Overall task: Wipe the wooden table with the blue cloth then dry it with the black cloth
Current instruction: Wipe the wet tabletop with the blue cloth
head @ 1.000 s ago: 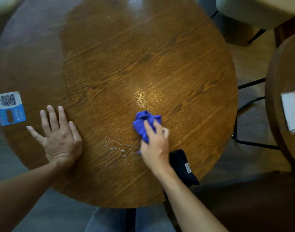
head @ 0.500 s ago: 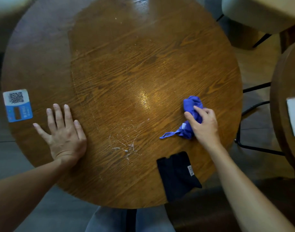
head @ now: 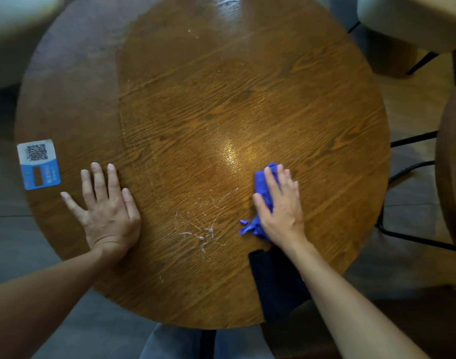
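The round wooden table (head: 196, 99) fills the view, with a wet sheen over its middle and right part. My right hand (head: 281, 206) presses flat on the bunched blue cloth (head: 263, 187) at the table's near right; a tail of the cloth sticks out to the left under my wrist. White streaks of residue (head: 203, 229) lie just left of it. The black cloth (head: 273, 281) lies folded at the near edge, partly under my right forearm and hanging over the rim. My left hand (head: 105, 206) rests flat on the table's near left, fingers spread, holding nothing.
A blue and white QR code sticker (head: 39, 164) is stuck at the table's left edge. A pale chair seat (head: 413, 19) stands at the far right, a black metal chair frame (head: 408, 172) beside the table, and another wooden table (head: 452, 164) at the right border.
My right hand swept the blue cloth from the middle out to the right, then came back a little to the left with fingers flattened on it. The left hand stayed put.
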